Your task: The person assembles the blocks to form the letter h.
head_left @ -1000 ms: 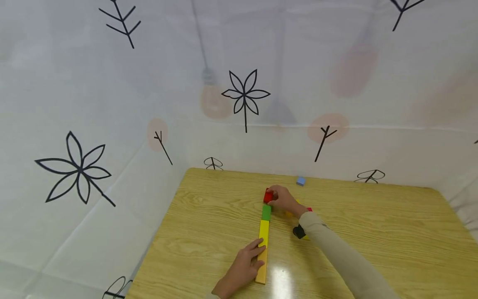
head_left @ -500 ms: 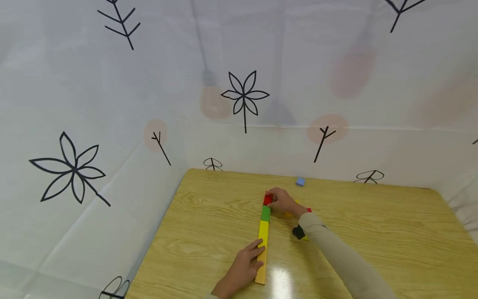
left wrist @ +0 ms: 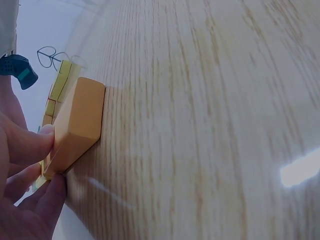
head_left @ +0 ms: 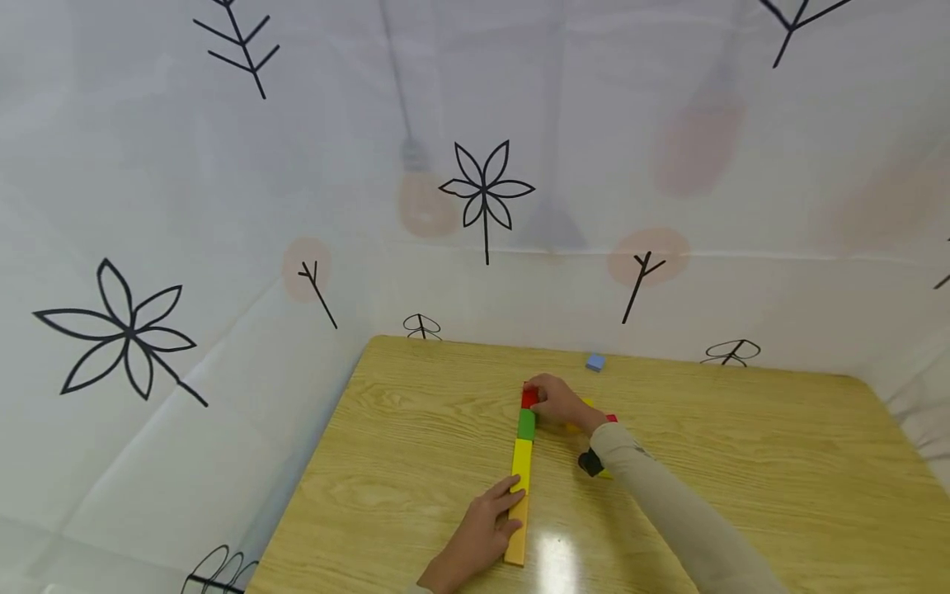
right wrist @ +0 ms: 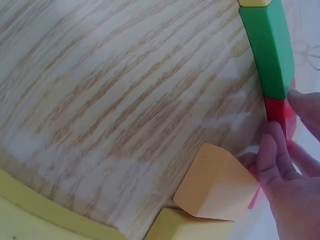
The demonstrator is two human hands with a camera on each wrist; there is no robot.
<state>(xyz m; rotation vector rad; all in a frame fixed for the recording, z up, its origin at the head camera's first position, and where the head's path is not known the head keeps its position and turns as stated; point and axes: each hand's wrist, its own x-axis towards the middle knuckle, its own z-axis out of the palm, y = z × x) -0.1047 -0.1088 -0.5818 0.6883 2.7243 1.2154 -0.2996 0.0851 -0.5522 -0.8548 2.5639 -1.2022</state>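
A pale cloth (head_left: 297,148) fills the upper half and left side of the head view, softly creased, printed with black line-drawn leaves and faded pink bulbs. Below it spreads the table (head_left: 416,437), glossy with wood grain; both wrist views bring the streaks up close. A beige sleeve (head_left: 683,511) enters at lower right.

At lower centre the left hand (head_left: 475,532) rests against the yellow block (head_left: 523,458) and the orange block (head_left: 516,528), fingers spread and laid along them rather than wrapped round. The left wrist view alone shows the orange block's thickness and rounded edges.

At centre the right hand (head_left: 560,402) pinches the red block (right wrist: 276,107) between thumb and fingers. That grip, half hidden from the head, is plain at the right of the right wrist view, where red touches the green block (right wrist: 270,55), smooth and straight-sided. The same view uncovers a tan block (right wrist: 215,182) with slanted faces at lower centre and a curved pale piece (right wrist: 45,215) at lower left. Orange, yellow, green and red form one line. Smallest is the blue block (head_left: 595,362), by the table's far edge.
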